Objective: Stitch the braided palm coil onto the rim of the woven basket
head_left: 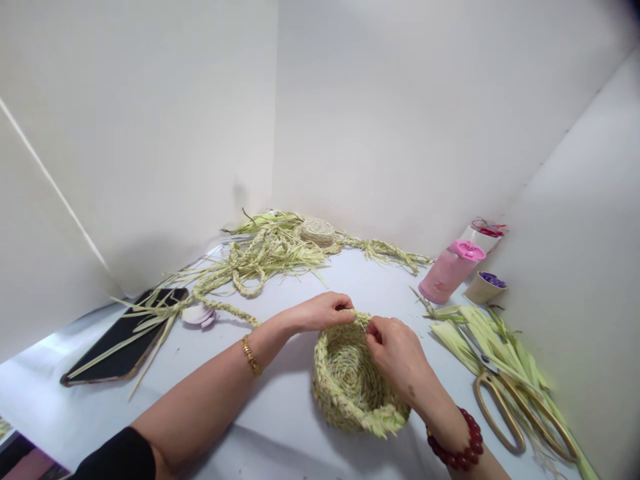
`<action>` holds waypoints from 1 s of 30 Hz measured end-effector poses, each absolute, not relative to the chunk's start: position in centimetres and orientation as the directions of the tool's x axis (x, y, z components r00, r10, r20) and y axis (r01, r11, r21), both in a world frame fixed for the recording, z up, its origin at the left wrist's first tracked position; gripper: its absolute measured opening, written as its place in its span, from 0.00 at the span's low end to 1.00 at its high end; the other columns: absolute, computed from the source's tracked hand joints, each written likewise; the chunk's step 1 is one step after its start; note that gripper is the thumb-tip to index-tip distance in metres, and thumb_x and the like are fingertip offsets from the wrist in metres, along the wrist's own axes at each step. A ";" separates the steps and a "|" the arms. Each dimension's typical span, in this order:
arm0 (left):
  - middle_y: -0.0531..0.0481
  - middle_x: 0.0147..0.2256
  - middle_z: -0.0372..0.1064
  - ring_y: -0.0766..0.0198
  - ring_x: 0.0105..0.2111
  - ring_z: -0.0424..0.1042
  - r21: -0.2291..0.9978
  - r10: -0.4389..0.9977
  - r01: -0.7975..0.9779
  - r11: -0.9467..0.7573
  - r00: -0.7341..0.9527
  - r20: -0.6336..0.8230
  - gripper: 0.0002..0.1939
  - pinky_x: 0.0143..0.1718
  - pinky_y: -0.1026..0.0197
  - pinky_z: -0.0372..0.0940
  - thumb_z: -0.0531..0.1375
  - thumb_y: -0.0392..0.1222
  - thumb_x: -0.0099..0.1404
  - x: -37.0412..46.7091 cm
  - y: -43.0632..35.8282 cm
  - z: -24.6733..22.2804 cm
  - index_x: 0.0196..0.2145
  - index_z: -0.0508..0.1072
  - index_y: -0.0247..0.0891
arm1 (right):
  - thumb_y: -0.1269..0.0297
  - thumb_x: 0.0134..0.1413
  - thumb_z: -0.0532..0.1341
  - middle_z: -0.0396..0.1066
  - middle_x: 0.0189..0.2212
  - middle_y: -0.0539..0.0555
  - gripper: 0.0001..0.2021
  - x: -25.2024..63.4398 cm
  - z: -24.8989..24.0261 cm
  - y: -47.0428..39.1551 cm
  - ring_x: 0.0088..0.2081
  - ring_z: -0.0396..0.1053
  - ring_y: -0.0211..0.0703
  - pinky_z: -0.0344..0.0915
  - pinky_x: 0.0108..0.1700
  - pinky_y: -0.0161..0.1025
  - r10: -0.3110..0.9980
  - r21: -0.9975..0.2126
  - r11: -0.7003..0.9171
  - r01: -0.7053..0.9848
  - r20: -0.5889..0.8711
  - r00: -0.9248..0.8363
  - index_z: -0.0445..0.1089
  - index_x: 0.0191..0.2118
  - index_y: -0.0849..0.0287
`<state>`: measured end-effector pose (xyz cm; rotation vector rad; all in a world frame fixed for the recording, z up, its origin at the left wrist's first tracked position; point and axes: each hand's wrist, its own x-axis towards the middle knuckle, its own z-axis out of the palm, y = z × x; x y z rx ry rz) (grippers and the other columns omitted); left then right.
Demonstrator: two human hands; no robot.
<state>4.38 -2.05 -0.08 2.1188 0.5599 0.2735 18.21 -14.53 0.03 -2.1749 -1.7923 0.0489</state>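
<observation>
A round, pale green basket (345,407) of coiled, braided husk stands on the table, its opening tipped towards me. My left hand (327,312) is closed on its far rim, the fingertips pinching the braid. Just inside that rim, my right hand (395,347) is closed in a pinch on a thin, bright needle (362,325), whose tip points to the rim near my left fingers. Most of the needle is hidden by the fingers. From behind my left wrist a long husk braid (227,308) runs off to the pile at the back.
Loose husk strips and braids (270,257) lie at the back with a small woven hat (319,233). A dark tablet (125,340) lies left, near a white piece (199,315). At right are a pink bottle (447,275), a cup (485,288), husks (520,353) and gold-handled scissors (505,417).
</observation>
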 end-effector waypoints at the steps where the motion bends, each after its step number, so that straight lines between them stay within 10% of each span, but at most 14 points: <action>1: 0.56 0.24 0.55 0.69 0.25 0.53 0.824 0.488 0.286 -0.490 0.873 -0.013 0.11 0.24 0.66 0.49 0.53 0.46 0.56 4.4 -2.0 -0.1 0.29 0.66 0.35 | 0.75 0.49 0.52 0.66 0.23 0.52 0.08 18.2 -0.1 -14.5 0.27 0.58 0.39 0.44 0.29 0.36 0.962 -0.268 -0.164 0.949 0.171 0.215 0.64 0.23 0.59; 30: 0.57 0.22 0.52 0.69 0.25 0.49 0.903 0.544 0.318 -0.289 0.831 -0.118 0.10 0.25 0.65 0.46 0.52 0.46 0.54 4.9 -2.6 -0.4 0.25 0.64 0.35 | 0.74 0.52 0.51 0.68 0.24 0.53 0.09 18.1 -0.9 -14.0 0.27 0.60 0.38 0.43 0.29 0.36 0.954 -0.283 -0.150 0.947 0.211 0.214 0.64 0.25 0.60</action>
